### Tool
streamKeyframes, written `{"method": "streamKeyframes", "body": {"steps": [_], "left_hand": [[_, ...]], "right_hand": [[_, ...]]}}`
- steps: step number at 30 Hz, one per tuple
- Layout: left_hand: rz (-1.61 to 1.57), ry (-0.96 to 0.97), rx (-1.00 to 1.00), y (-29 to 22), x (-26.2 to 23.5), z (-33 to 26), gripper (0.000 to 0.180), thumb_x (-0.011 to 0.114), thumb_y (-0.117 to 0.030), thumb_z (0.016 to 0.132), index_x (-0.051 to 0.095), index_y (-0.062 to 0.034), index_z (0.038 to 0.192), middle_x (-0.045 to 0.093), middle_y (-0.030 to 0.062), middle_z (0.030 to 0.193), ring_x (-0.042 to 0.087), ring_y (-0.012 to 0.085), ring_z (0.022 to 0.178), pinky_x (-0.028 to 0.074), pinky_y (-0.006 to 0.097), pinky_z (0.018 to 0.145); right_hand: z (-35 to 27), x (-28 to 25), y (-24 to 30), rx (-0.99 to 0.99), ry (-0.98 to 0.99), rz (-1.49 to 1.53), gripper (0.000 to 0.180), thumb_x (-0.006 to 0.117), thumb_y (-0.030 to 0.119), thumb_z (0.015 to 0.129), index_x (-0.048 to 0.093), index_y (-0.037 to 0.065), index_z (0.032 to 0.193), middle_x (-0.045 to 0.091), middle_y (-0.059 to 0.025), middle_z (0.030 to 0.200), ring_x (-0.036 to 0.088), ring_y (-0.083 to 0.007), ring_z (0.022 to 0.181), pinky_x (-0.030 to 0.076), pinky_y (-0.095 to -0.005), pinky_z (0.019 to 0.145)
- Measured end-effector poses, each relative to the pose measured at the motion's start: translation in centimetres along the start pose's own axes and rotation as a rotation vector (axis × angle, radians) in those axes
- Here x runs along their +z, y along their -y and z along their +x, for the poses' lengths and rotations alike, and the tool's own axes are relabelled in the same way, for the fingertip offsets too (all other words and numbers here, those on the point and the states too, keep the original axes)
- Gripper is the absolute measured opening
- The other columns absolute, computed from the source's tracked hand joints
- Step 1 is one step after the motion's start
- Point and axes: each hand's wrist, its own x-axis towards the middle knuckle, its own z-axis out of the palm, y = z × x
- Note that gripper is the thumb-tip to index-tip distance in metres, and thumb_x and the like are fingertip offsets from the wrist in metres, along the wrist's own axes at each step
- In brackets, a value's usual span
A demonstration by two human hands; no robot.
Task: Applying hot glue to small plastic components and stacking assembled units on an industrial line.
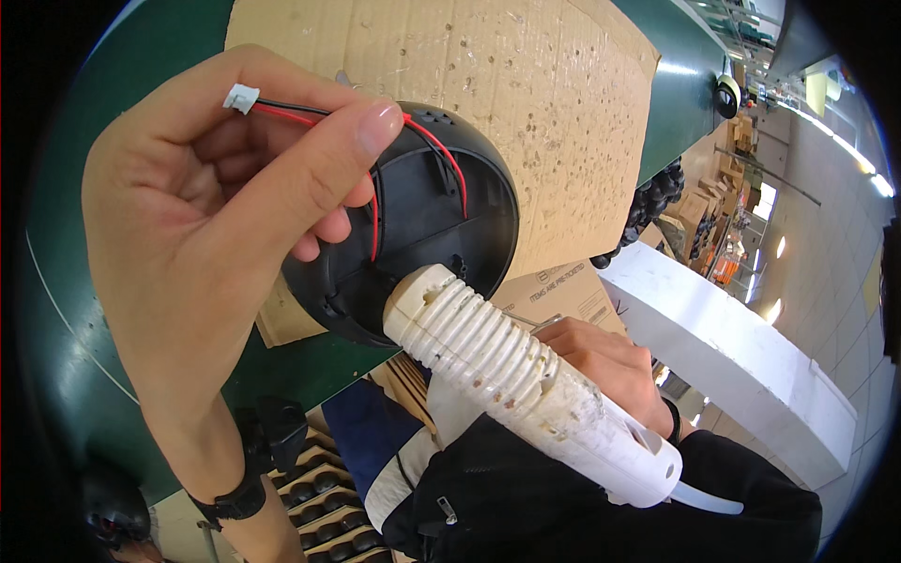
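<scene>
My left hand (225, 169) is closed, pinching a pair of thin red and black wires (441, 150) between thumb and forefinger. A small white plug connector (241, 98) sticks out past the fingers on the wires' end. The wires run down into a round, hollow black plastic shell (422, 220), its open side facing me. Whether the curled fingers also touch the shell, I cannot tell. My right hand (605, 366) is closed on a worn white hot glue gun (526, 380), partly behind its body. Its ribbed front overlaps the shell's lower rim, hiding the nozzle. A translucent glue stick (709, 499) protrudes from the back.
A pitted cardboard sheet (544, 103) covers part of the green table (680, 42). Black parts (657, 202) are heaped beyond its right edge, near a white beam (732, 357). Below, racks hold several black round pieces (328, 507). A tape roll (727, 94) sits at the far right.
</scene>
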Motion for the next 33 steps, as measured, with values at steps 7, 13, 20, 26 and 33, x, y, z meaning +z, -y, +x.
{"method": "streamKeyframes", "body": {"steps": [7, 13, 20, 26, 33], "left_hand": [[0.01, -0.024, 0.001, 0.0, 0.0, -0.2, 0.015, 0.072, -0.021, 0.092, 0.07, -0.0063, 0.091, 0.062, -0.0001, 0.067, 0.054, 0.0034, 0.055, 0.039, 0.017, 0.05], [-0.007, -0.023, -0.018, 0.4, 0.0, -0.4, 0.015, 0.072, -0.02, 0.092, 0.069, -0.006, 0.091, 0.062, -0.0002, 0.067, 0.054, 0.0034, 0.055, 0.039, 0.017, 0.05], [-0.146, 0.003, 0.079, 0.4, -1.1, -1.9, 0.015, 0.069, -0.017, 0.093, 0.065, -0.0027, 0.094, 0.06, 0.0038, 0.078, 0.053, 0.0061, 0.059, 0.039, 0.019, 0.05], [-0.37, 0.13, 0.222, 2.7, -2.8, -5.6, 0.028, 0.081, -0.022, 0.082, 0.061, -0.0042, 0.092, 0.054, 0.0046, 0.078, 0.045, 0.0079, 0.056, 0.036, 0.019, 0.051], [-0.399, 0.288, 0.295, 3.7, -3.4, -5.7, 0.04, 0.088, -0.031, 0.073, 0.063, -0.0051, 0.09, 0.055, 0.0046, 0.078, 0.05, 0.0094, 0.062, 0.037, 0.018, 0.051]], "right_hand": [[-0.1, 0.5, 0.2, -0.017, -0.023, -0.045, 0.022, 0.069, 0.008, 0.079, 0.06, -0.007, 0.092, 0.062, -0.0193, 0.09, 0.065, -0.037, 0.085, 0.053, -0.041, 0.077], [-0.4, 1.1, -0.2, -0.009, -0.031, -0.028, 0.02, 0.069, 0.007, 0.079, 0.06, -0.007, 0.09, 0.062, -0.0196, 0.088, 0.064, -0.0359, 0.081, 0.053, -0.04, 0.073], [-0.7, -0.4, 1.2, 0.099, -0.003, -0.1, 0.019, 0.067, 0.007, 0.081, 0.059, -0.007, 0.089, 0.061, -0.0204, 0.085, 0.063, -0.0353, 0.077, 0.051, -0.0386, 0.069], [-0.3, 0.3, -0.2, 0.031, -0.022, -0.012, 0.018, 0.067, 0.007, 0.082, 0.059, -0.008, 0.088, 0.061, -0.0197, 0.084, 0.063, -0.0338, 0.075, 0.051, -0.0379, 0.067], [0.3, -0.6, 0.0, 0.027, 0.023, -0.015, 0.016, 0.066, 0.007, 0.081, 0.061, -0.007, 0.088, 0.062, -0.0188, 0.083, 0.064, -0.0329, 0.074, 0.052, -0.0379, 0.066]]}}
